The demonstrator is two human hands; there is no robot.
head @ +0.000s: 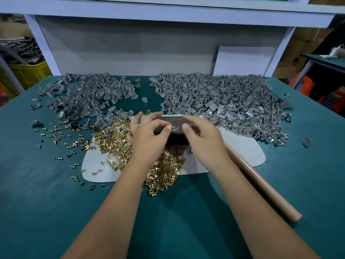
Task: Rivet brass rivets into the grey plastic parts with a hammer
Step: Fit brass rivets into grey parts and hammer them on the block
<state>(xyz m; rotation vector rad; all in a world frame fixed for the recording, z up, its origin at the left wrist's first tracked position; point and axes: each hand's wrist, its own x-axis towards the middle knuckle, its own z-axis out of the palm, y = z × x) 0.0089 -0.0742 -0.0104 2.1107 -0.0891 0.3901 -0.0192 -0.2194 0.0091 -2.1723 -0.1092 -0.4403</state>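
Note:
On the metal block [172, 119] at the table's middle sits a small grey plastic part [175, 127] with a glint of brass on it. My left hand [149, 131] and my right hand [201, 135] meet over it, curled fingers and thumbs pinching the part from either side. A heap of brass rivets [112, 139] spreads left of and below the block, partly under my left wrist. The hammer's wooden handle [261, 184] lies on the table beneath my right forearm; its head is hidden.
A pile of grey parts [87, 96] fills the back left, and a larger pile [224, 101] with brass showing fills the back right. A white pad [242, 152] underlies the block. Loose rivets [61, 135] scatter left on the green table [46, 202].

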